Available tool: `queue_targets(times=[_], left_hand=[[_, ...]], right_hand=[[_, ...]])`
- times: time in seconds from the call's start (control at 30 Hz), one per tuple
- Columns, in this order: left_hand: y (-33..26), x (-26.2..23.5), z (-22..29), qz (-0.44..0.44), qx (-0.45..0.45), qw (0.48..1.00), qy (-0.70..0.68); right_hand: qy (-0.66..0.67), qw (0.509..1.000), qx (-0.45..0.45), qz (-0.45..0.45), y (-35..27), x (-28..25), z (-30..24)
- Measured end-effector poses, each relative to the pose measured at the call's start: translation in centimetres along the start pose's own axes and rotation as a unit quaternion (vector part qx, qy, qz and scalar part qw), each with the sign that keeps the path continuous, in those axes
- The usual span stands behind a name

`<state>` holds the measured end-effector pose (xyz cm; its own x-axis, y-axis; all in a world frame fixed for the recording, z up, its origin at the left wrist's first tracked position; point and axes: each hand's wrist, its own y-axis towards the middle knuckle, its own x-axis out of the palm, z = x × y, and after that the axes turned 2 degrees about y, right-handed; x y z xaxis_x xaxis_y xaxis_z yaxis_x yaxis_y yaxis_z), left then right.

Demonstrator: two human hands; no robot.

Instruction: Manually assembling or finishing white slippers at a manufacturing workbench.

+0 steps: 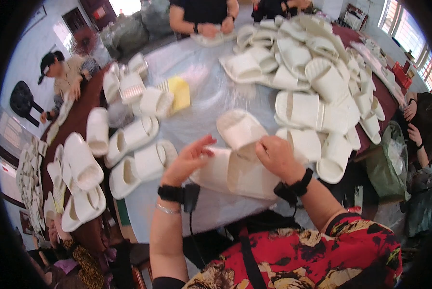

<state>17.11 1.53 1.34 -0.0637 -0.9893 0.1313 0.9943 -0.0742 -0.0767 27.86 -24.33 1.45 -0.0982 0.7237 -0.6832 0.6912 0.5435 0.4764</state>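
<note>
My right hand (277, 156) grips a white slide slipper (240, 130) by its near end, over a second white slipper (235, 176) that lies flat on the plastic-covered table (211, 91). My left hand (189, 159) hovers just left of the pair with fingers spread, touching the edge of the flat slipper. Both wrists wear black bands.
A big heap of white slippers (317, 72) fills the table's right and far side. Bagged pairs (134, 139) lie to the left, with a yellow card (179, 92) beyond. Other people sit around the table; one across it (204, 17) handles a slipper.
</note>
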Motion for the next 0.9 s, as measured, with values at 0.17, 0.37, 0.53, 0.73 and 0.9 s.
queue_targets(times=[0.17, 0.37, 0.53, 0.73, 0.9], left_hand=[[0.1, 0.1, -2.0, 0.05, -0.008, 0.999, -0.002], [1.6, 1.9, -3.3, 0.23, -0.01, 0.973, 0.023], [4.1, 2.8, -3.8, 0.315, 0.089, 0.909, 0.257], [4.6, 4.5, -4.0, 0.281, 0.183, 0.883, 0.33], [2.9, 6.4, -2.9, 0.26, 0.078, 0.908, 0.318]], right_hand=[[0.054, 0.997, 0.016, -0.052, 0.7, -0.6, -1.0], [0.096, 0.988, -0.037, -0.112, -0.6, 1.3, -1.8], [0.124, 0.986, -0.106, -0.044, -0.7, 4.4, -0.9], [0.18, 0.978, -0.044, -0.093, -1.0, 5.4, -1.3], [0.201, 0.96, -0.138, -0.136, -3.9, 3.8, -2.8]])
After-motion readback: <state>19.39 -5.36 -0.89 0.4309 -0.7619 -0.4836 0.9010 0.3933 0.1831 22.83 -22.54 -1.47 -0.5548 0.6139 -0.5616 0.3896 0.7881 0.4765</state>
